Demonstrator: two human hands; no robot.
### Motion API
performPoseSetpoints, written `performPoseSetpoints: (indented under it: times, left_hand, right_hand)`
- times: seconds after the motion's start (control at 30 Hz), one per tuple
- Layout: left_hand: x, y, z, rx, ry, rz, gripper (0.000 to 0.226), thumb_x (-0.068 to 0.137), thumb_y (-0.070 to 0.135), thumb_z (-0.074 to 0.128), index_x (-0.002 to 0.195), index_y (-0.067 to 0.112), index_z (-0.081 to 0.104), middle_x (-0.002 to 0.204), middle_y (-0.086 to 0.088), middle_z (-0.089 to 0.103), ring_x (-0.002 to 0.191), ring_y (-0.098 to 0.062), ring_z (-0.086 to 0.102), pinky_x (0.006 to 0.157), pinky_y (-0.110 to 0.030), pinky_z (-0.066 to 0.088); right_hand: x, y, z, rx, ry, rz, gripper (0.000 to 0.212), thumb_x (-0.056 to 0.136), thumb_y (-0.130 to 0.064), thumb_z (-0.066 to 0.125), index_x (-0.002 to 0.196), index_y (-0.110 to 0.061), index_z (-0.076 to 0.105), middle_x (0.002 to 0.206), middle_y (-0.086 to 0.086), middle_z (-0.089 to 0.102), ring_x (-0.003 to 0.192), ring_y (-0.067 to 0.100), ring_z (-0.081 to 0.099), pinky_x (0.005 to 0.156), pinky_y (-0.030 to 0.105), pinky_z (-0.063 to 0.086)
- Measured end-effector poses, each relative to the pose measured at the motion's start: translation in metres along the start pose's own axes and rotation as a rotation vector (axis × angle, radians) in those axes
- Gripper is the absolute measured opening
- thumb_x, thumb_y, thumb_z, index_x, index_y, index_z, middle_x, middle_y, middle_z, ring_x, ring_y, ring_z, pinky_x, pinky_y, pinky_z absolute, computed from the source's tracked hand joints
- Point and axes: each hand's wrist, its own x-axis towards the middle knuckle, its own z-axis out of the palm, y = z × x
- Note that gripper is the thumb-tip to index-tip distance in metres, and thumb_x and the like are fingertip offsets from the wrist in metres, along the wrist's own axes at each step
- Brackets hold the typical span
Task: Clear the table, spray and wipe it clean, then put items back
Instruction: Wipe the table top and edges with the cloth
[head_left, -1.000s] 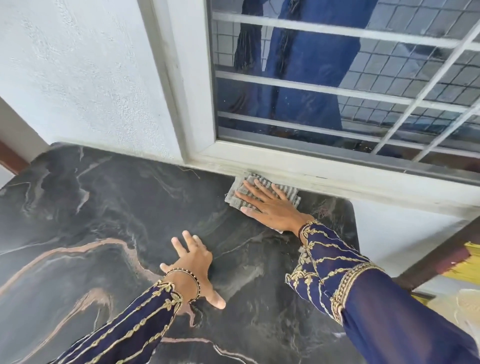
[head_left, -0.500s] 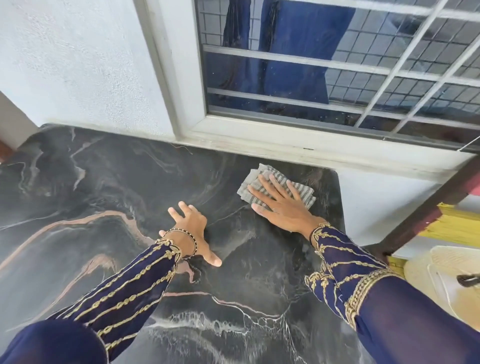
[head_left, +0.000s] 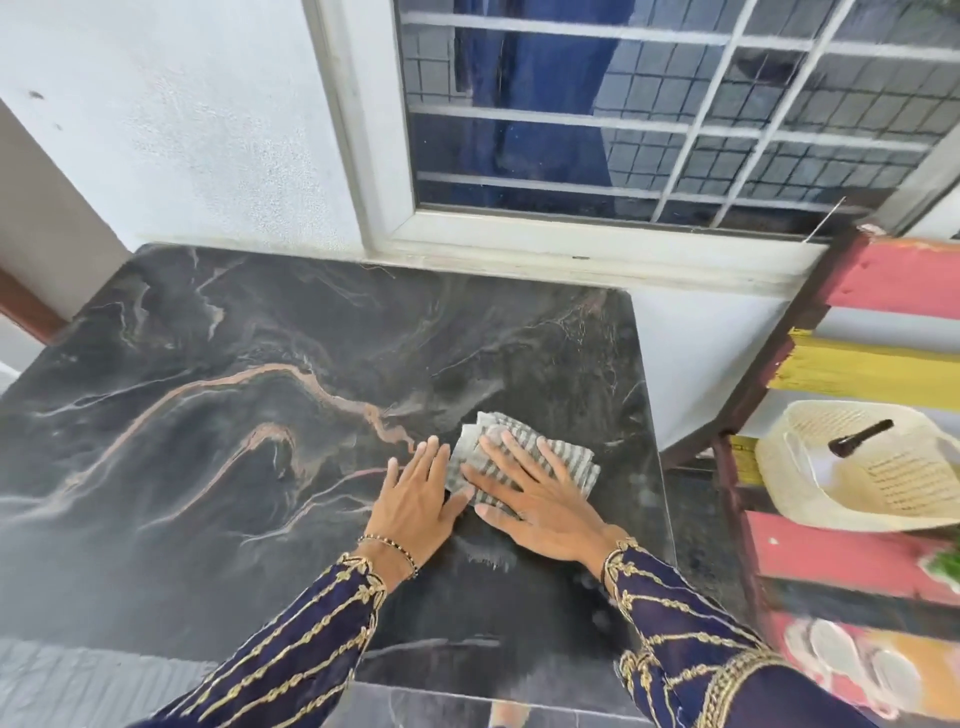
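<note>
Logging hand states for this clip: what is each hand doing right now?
Left hand: open, flat on the table, holding nothing.
Right hand: open, palm pressing the striped cloth onto the table.

You have one dark marbled stone desk (head_left: 218, 415) in front of you, and on it one grey-and-white striped folded cloth (head_left: 566, 457). Two hands show: your left hand (head_left: 415, 499) and your right hand (head_left: 535, 499), each coming out of one navy sleeve with gold embroidery, so two sleeves. One beaded bracelet (head_left: 395, 545) circles your left wrist. To your right sits one cream woven plastic basket (head_left: 810, 441), holding one black torch (head_left: 860, 437). One white-framed barred window (head_left: 623, 228) stands behind the desk.
</note>
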Motion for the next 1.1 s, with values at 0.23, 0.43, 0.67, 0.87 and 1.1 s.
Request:
performPoseSetpoints:
  times: [0.23,0.43,0.67,0.87,1.1]
  left_hand:
    - [-0.068,0.009,-0.001,-0.02,-0.024,0.006,0.066,0.101,0.042,0.034,0.154,0.009,0.01,0.163,-0.009,0.01,0.151,-0.022,0.009,0.122,-0.042,0.01]
    - [-0.095,0.019,0.004,-0.03,-0.061,0.006,0.066,0.1,0.042,0.034,0.154,0.011,0.011,0.163,-0.006,0.01,0.151,-0.021,0.007,0.122,-0.046,0.008]
    - [-0.095,0.034,0.013,0.019,-0.083,0.031,0.065,0.1,0.05,0.025,0.153,0.014,0.015,0.163,-0.005,0.01,0.151,-0.019,0.005,0.122,-0.046,0.008]
    - [-0.089,0.049,0.012,0.063,-0.129,0.076,0.065,0.101,0.051,0.023,0.154,0.015,0.013,0.163,-0.006,0.007,0.151,-0.02,0.004,0.122,-0.045,0.007]
    - [-0.054,0.067,0.008,0.044,-0.144,0.087,0.064,0.101,0.049,0.026,0.154,0.015,0.014,0.164,-0.004,0.006,0.151,-0.019,0.003,0.123,-0.043,0.006]
  right_hand:
    - [-0.08,-0.066,0.01,-0.03,-0.042,-0.036,0.056,0.105,-0.066,0.019,0.158,-0.053,0.006,0.17,-0.013,-0.016,0.156,0.013,-0.022,0.125,0.053,-0.01]
    - [-0.128,-0.087,0.013,-0.047,-0.063,-0.093,0.055,0.106,-0.064,0.016,0.158,-0.055,0.002,0.17,-0.015,-0.019,0.156,0.015,-0.022,0.122,0.048,-0.021]
    - [-0.179,-0.069,0.012,0.0,-0.066,-0.108,0.051,0.107,-0.063,0.016,0.157,-0.058,0.005,0.17,-0.018,-0.01,0.157,0.011,-0.019,0.123,0.049,-0.014]
    - [-0.202,-0.03,0.003,-0.046,-0.035,-0.098,0.051,0.109,-0.06,0.022,0.158,-0.055,0.008,0.171,-0.017,-0.006,0.159,0.012,-0.008,0.124,0.046,-0.012]
    - [-0.179,0.027,-0.005,-0.063,-0.01,-0.088,0.051,0.109,-0.059,0.027,0.158,-0.055,0.014,0.172,-0.017,0.001,0.159,0.012,-0.002,0.124,0.051,0.001]
